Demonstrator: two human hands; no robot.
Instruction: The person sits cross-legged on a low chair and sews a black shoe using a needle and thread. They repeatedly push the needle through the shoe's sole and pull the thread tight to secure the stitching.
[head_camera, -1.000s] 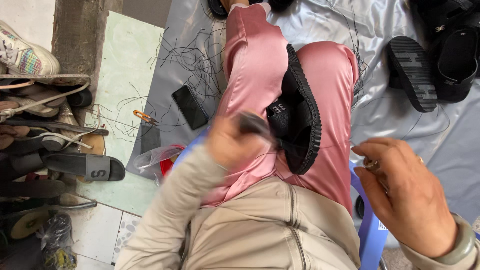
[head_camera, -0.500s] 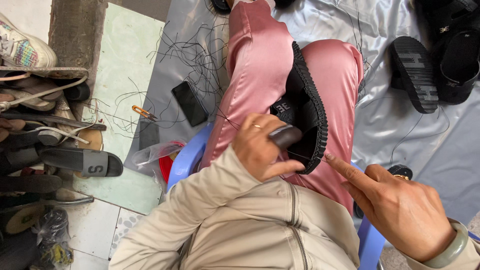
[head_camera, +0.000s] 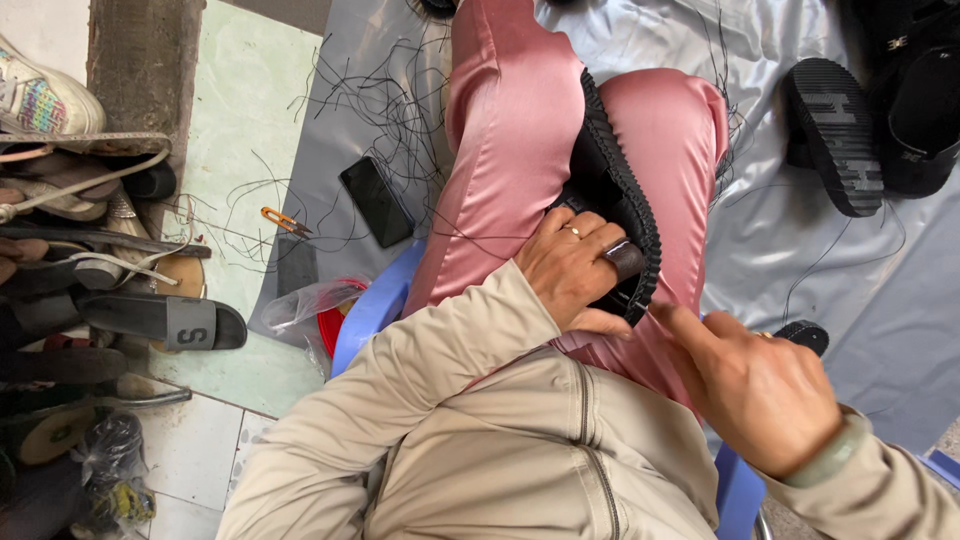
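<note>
On a blue plastic stool (head_camera: 372, 305), a person in pink trousers wedges a black sandal (head_camera: 618, 205) between the knees, ribbed sole turned outward. The left hand (head_camera: 575, 270) closes around its heel end, a dark thimble on one finger — the right hand (head_camera: 752, 385) pinches something too fine to make out at the sole's edge. The sandal looks light and rubbery — best gripped by its thick sole.

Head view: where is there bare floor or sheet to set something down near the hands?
Bare patches: grey sheet between the pink knee and the black sole; green floor above the snips. Crowded: shoe pile at left, threads around the phone, lap filled by shoe and both hands.
</note>
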